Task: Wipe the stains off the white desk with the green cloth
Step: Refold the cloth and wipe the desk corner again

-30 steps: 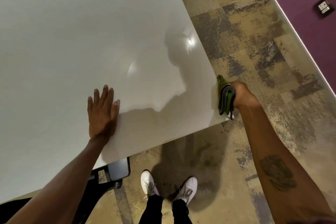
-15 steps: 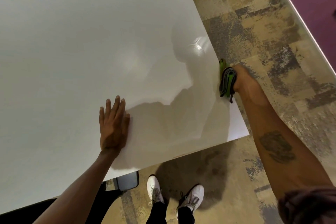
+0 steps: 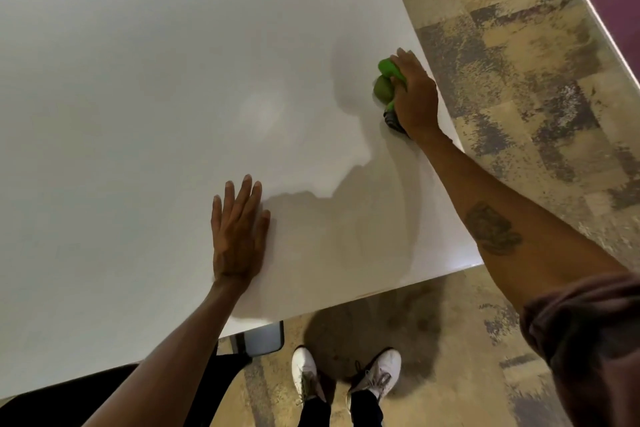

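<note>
I've brought my right hand up off the side edge and onto the glossy white desk — it now grips the bunched green cloth near the right rim, wiping apparently under way — while my left hand stays spread flat.

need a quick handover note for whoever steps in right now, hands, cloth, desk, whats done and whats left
Right hand: closed on the green cloth, pressing it flat onto the desk near the right edge.
Left hand: open, palm flat on the white desk close to the near edge, holding nothing.
Done: cloth is on the surface and in a wiping grip.
Left: no clear stains show from the head view, only glare and shadow. Look the top over closely, then wipe across it from the right edge and check again.
</note>
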### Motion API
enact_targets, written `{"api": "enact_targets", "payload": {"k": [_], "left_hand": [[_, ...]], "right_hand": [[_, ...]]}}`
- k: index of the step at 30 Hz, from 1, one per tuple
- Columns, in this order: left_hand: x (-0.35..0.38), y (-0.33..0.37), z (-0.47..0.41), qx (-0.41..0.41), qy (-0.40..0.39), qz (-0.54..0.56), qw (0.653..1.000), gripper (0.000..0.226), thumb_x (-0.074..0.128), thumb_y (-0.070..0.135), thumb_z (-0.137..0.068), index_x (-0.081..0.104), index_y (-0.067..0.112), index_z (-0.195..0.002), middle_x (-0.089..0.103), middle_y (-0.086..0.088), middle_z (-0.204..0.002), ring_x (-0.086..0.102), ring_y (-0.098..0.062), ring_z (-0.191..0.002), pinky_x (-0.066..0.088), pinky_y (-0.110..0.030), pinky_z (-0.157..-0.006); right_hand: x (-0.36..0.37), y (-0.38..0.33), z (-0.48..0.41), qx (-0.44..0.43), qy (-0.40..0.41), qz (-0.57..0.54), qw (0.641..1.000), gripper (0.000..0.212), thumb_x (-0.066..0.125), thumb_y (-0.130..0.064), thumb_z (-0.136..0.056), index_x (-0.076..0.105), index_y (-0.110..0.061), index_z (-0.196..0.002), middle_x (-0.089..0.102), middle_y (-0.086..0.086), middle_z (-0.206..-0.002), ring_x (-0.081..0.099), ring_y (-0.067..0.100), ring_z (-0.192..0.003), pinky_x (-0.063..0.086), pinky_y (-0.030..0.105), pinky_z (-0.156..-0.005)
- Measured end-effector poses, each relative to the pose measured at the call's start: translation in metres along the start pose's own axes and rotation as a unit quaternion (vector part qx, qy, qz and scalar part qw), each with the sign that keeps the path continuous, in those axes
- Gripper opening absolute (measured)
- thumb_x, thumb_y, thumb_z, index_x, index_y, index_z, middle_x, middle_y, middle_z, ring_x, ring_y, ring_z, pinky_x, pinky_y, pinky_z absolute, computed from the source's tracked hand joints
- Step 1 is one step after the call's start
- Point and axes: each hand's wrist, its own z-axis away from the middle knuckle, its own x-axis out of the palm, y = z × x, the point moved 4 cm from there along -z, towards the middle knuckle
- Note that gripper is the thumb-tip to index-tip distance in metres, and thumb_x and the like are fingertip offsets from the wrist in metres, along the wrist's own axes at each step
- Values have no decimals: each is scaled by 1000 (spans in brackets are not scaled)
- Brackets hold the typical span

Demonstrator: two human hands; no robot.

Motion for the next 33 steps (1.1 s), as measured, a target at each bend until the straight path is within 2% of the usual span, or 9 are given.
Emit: {"api": "enact_targets", "payload": {"k": [2, 5, 7, 18, 22, 26, 28, 31, 33], "left_hand": [[0, 2, -2, -2, -3, -7, 1000, 54, 31, 38, -108, 39, 13, -155, 29, -6, -166, 15, -30, -157, 14, -54, -127], [0, 1, -1, -2, 1, -20, 1000, 55, 28, 41, -108, 40, 14, -155, 30, -6, -165, 18, -30, -156, 15, -53, -127], [1, 1, -1, -3, 7, -22, 1000, 56, 26, 43, -109, 41, 14, -154, 31, -6, -164, 20, -31, -156, 15, -52, -127], [3, 1, 3, -29, -2, 1, 1000, 62, 22, 50, -106, 42, 17, -154, 32, -1, -165, 15, -24, -158, 10, -49, -128], [0, 4, 7, -22, -20, -11, 999, 61, 19, 50, -107, 33, 18, -158, 24, 0, -168, 7, -24, -159, 6, -50, -129], [-3, 5, 7, -31, -36, -20, 999, 64, 15, 53, -108, 30, 18, -159, 19, 1, -169, 4, -24, -159, 4, -49, -129], [-3, 6, 7, -31, -41, -27, 998, 63, 16, 53, -108, 29, 18, -160, 19, 1, -169, 4, -25, -159, 4, -50, -129], [-4, 7, 5, -31, -44, -40, 998, 64, 16, 52, -108, 28, 17, -160, 18, 0, -169, 4, -26, -159, 4, -50, -129], [-3, 8, 4, -27, -39, -45, 998, 64, 16, 53, -108, 28, 17, -160, 19, 0, -169, 4, -26, -159, 5, -50, -129]], "right_hand": [[-1, -7, 2, -55, 20, 20, 998, 38, 46, -1, -93, 62, -2, -127, 57, 16, -135, 46, 20, -122, 28, 3, -102], [0, -2, 2, -49, 0, 17, 999, 36, 50, -7, -89, 69, -15, -118, 67, 6, -122, 60, 24, -114, 50, 32, -100], [4, 9, 5, -39, -34, 4, 999, 36, 51, -12, -88, 69, -27, -116, 70, 2, -116, 66, 22, -108, 56, 41, -93], [-10, -9, 138, -33, -163, -130, 977, 24, 57, -5, -96, 72, -13, -113, 74, 13, -105, 72, 31, -94, 59, 48, -87], [-19, 6, 191, -9, -156, -179, 971, 30, 55, 2, -96, 73, -16, -112, 72, 17, -107, 70, 37, -95, 56, 55, -89], [-34, 16, 230, -59, -73, -32, 995, 37, 54, 5, -92, 68, -11, -122, 66, 11, -124, 61, 20, -117, 48, 30, -106], [-34, 18, 250, -49, -10, 17, 999, 44, 50, 8, -90, 66, -14, -125, 65, 5, -127, 55, 19, -123, 41, 25, -109], [-22, 14, 270, 35, 155, 11, 987, 37, 49, 3, -95, 65, -11, -126, 65, 6, -128, 53, 22, -121, 32, 9, -107], [-15, 6, 276, 91, 302, 4, 949, 33, 50, 1, -96, 65, -9, -123, 66, 7, -124, 56, 22, -115, 32, 7, -103]]}}
